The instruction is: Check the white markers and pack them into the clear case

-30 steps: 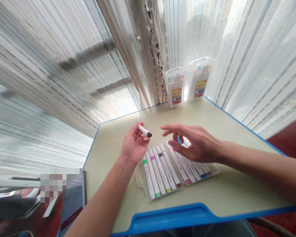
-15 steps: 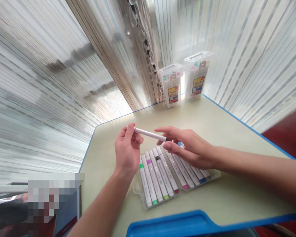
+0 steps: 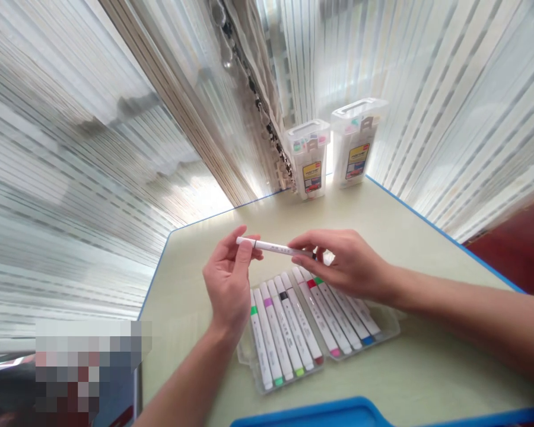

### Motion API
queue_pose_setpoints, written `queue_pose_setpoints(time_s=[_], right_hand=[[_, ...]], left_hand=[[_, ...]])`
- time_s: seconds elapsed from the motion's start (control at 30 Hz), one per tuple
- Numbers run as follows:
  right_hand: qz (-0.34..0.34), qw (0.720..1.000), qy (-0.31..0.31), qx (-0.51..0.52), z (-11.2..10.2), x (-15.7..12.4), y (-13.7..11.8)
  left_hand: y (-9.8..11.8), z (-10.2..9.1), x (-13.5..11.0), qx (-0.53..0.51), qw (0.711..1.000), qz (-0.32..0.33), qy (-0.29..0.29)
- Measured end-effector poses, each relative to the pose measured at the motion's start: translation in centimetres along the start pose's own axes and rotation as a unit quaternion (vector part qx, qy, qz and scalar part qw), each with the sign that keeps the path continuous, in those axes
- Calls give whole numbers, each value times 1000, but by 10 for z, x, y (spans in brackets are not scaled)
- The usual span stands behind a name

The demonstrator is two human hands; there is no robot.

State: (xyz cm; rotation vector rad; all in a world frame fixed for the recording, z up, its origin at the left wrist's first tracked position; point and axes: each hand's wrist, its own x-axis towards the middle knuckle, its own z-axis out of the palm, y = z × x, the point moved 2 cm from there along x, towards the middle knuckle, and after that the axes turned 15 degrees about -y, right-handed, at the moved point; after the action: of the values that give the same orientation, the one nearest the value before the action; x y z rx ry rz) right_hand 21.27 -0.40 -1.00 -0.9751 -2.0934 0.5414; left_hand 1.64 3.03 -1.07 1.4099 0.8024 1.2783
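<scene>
A white marker [image 3: 273, 247] with a dark right end is held level above the table between both hands. The thumb and fingers of my left hand [image 3: 226, 276] pinch its left end. My right hand [image 3: 345, 261] is closed on the right end, thumb below and fingers above. Beneath the hands lies an open clear plastic case [image 3: 267, 385] with white markers in two rows. Their coloured bands and ends show green, purple, black, red, pink and blue. My right hand hides the tops of some markers in the right-hand row.
Two clear marker boxes, a left one [image 3: 311, 160] and a right one [image 3: 355, 145], stand at the table's far corner. The pale table [image 3: 196, 373] has a blue rim and a blue tray edge [image 3: 311, 415] in front. String curtains [image 3: 427, 118] hang behind it.
My right hand has closed its fingers on the marker's right end; before, they were spread around it. The marker has turned slightly, and dark print now shows along it. The view has shifted a little.
</scene>
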Motion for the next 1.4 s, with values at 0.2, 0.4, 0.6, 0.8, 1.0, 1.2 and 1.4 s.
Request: queue_pose_setpoints(time_s=[0.2, 0.4, 0.6, 0.8, 1.0, 1.2, 1.4], right_hand=[[-27, 996, 20, -79, -6, 0, -7], [-35, 989, 15, -141, -11, -2, -12], [-18, 991, 35, -131, -22, 0, -17], [54, 983, 22, -174, -51, -11, -37], [154, 967, -45, -200, -58, -61, -39], [150, 956, -94, -233, -42, -89, -37], [164, 953, -109, -228, -33, -83, -31]], left_hand=[[8, 5, -6, 32, 998, 33, -32], [22, 14, -7, 27, 996, 52, -72], [29, 3, 9, 33, 994, 62, -80], [55, -24, -6, 131, 985, 52, -98], [56, -48, -42, 252, 963, 21, -97], [44, -20, -32, 310, 934, 38, -173], [27, 44, -7, 383, 862, 67, -325]])
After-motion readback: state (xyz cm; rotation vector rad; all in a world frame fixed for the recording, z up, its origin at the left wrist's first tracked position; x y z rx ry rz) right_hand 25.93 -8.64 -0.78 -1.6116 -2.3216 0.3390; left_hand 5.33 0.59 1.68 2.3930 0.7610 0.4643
